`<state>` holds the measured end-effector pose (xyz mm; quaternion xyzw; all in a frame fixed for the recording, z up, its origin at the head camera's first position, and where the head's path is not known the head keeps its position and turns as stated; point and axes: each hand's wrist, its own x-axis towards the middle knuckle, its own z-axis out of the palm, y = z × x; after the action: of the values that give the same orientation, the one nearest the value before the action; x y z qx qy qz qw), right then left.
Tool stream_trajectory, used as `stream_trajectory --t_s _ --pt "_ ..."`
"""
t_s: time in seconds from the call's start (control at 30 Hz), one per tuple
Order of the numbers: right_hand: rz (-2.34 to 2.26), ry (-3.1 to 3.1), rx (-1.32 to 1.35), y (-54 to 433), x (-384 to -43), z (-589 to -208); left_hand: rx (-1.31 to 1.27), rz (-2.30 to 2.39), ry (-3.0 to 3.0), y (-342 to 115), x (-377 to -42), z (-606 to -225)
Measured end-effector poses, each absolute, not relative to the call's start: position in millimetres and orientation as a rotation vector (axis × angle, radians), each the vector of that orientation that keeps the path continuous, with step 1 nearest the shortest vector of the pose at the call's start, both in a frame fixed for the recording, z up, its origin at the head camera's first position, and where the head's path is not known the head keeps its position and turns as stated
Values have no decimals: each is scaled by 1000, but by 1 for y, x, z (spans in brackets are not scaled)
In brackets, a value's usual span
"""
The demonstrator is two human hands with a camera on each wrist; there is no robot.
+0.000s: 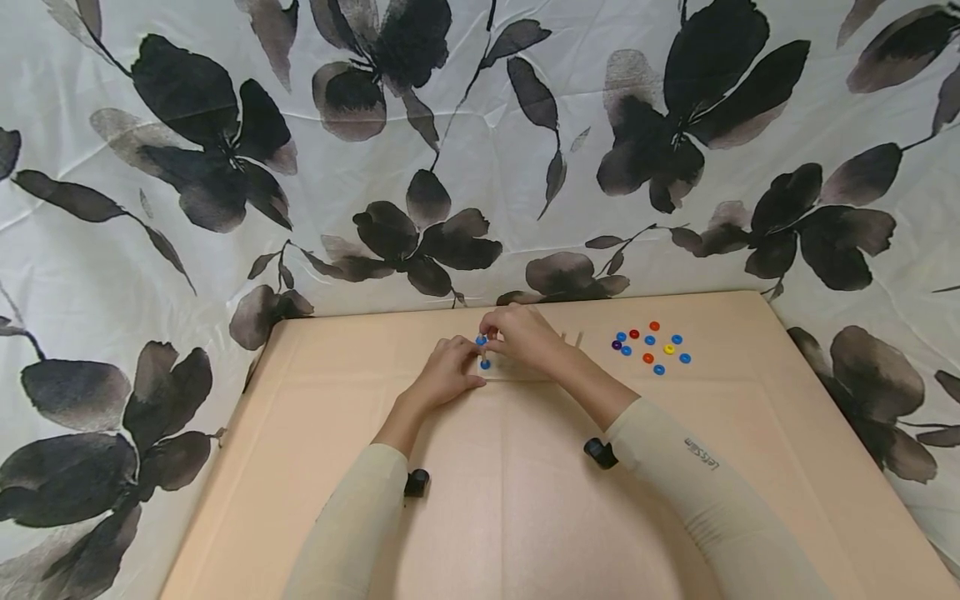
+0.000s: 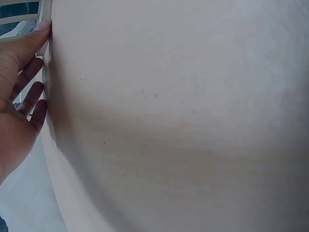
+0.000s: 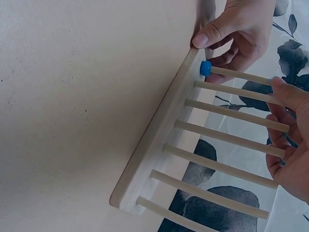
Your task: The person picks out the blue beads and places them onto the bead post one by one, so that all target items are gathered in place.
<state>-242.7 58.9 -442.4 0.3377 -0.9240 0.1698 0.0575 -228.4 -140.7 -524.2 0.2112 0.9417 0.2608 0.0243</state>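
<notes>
The pale wooden rack (image 3: pixel 155 140) carries seven slim pegs (image 3: pixel 230 138).

Qty: 7 pegs (image 3: pixel 229 139), 1 base (image 3: pixel 158 134), 13 beads (image 1: pixel 670 349).

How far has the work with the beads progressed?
Done: one blue bead sits at the base of the end peg. In hand: the right hand's grip holds another blue bead at that peg's top; the left hand holds the rack. Probably left: the other pegs look bare, and loose beads lie on the table.
</notes>
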Motion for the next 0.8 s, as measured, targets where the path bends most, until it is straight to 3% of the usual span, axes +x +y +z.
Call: stream_trajectory --t_s 0.43,0.8 --pt "584 -2876 949 73 -240 -435 625 800 2906 -138 -228 -524" --pt "726 -2815 853 119 -227 -424 589 766 2906 -137 -228 -524"
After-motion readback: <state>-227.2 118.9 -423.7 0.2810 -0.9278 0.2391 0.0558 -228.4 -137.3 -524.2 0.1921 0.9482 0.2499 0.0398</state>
